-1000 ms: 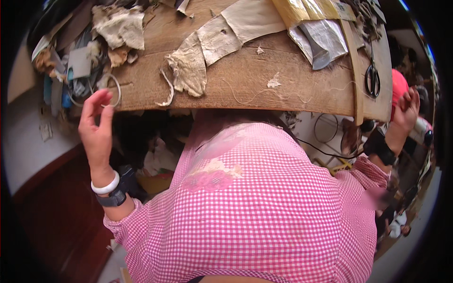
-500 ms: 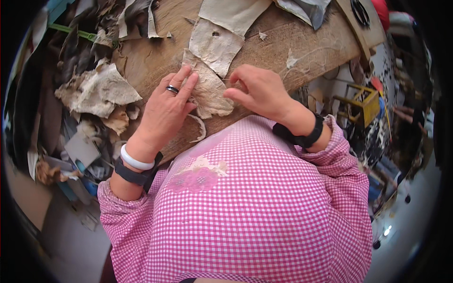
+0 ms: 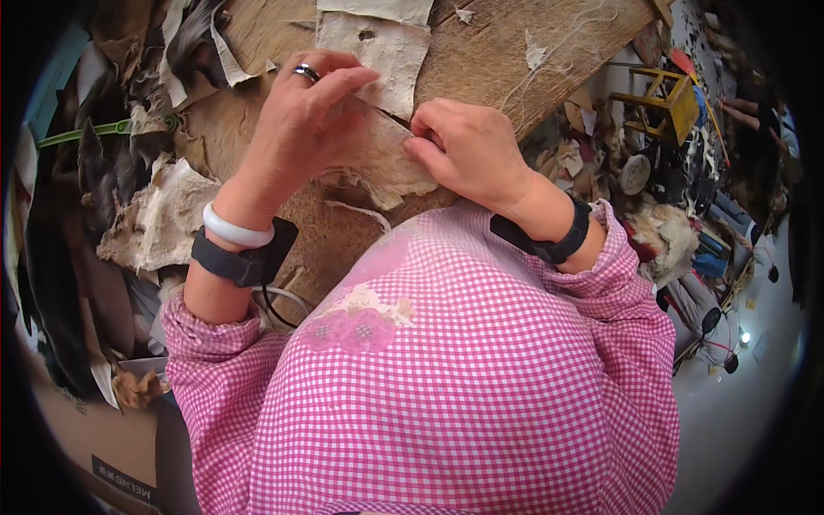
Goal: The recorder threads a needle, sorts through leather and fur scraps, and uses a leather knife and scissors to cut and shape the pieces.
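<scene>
A pale, rough piece of hide (image 3: 390, 163) with a frayed lower edge lies between my hands on the worn wooden board (image 3: 481, 60). My right hand (image 3: 468, 150) is closed at its right edge, thumb and forefinger pinched together there. Over its upper left part rests my left hand (image 3: 300, 120), fingers bent but apart, with a dark ring on one. The left thumb is partly hidden and blurred. Just beyond lies a flatter cream hide piece (image 3: 390, 69) with a small hole; a dark slit shows where the two meet.
Fur and hide scraps (image 3: 163, 215) heap up at the left, with a green strip-like tool (image 3: 103, 130) among them. A curled pale strip (image 3: 360, 213) lies near the board's front edge. Off to the right stand a yellow stool (image 3: 674, 107) and scattered scraps on the floor.
My left hand has risen off its flat position and moved up, its fingers now bent. The right thumb and forefinger have come together at the hide's edge. The whole view has shifted slightly.
</scene>
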The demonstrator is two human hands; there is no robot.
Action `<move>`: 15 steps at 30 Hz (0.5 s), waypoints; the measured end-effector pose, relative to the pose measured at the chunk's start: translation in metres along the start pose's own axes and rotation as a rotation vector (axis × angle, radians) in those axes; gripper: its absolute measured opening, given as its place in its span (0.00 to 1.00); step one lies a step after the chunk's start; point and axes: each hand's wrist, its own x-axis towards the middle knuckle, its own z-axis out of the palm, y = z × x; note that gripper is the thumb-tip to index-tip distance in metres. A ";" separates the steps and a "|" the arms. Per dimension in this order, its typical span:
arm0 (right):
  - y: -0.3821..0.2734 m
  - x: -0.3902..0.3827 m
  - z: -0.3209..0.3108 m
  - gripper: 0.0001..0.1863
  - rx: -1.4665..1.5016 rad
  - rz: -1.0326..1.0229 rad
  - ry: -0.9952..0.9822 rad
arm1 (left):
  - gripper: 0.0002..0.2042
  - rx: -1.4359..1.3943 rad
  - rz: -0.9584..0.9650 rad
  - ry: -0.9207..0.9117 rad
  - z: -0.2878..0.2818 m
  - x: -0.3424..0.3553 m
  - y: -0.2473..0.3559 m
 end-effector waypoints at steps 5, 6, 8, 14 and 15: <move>0.001 0.003 -0.005 0.09 0.028 -0.001 0.005 | 0.23 -0.177 -0.074 -0.066 0.007 -0.001 -0.015; 0.000 0.003 -0.006 0.09 0.048 0.005 0.017 | 0.23 -0.183 -0.067 -0.069 0.006 -0.002 -0.017; -0.002 0.008 -0.007 0.10 0.069 0.006 0.029 | 0.23 -0.191 -0.048 -0.081 0.005 -0.003 -0.020; -0.006 0.026 0.002 0.23 -0.071 -0.107 0.146 | 0.21 -0.306 -0.077 -0.032 0.003 -0.005 -0.019; -0.007 0.026 0.003 0.26 -0.087 -0.113 0.151 | 0.21 -0.256 -0.063 -0.028 0.002 -0.005 -0.020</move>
